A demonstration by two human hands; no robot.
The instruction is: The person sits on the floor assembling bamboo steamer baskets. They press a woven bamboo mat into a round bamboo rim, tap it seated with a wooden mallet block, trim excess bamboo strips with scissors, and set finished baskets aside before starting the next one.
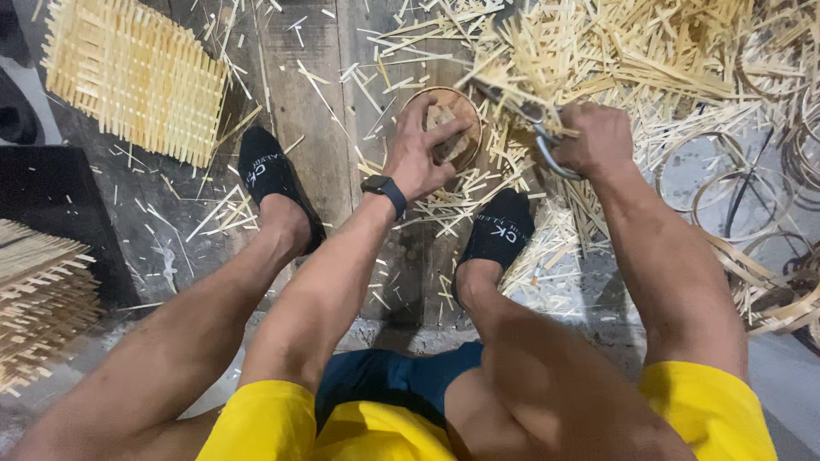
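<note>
My left hand [420,147] presses down on a small round woven bamboo basket [465,109] that sits on the wooden floor between my feet. A dark watch is on that wrist. My right hand [598,137] is closed around the metal handles of a pair of shears [543,147], whose blades point up and left into the ends of the bamboo strips beside the basket. The blade tips are hidden among the strips.
Loose bamboo strips [615,51] lie heaped at the upper right. Bamboo hoops [726,192] lie at the right. A woven bamboo mat [137,77] lies at the upper left, and stacked mats [38,299] at the left. My feet wear black socks [265,175].
</note>
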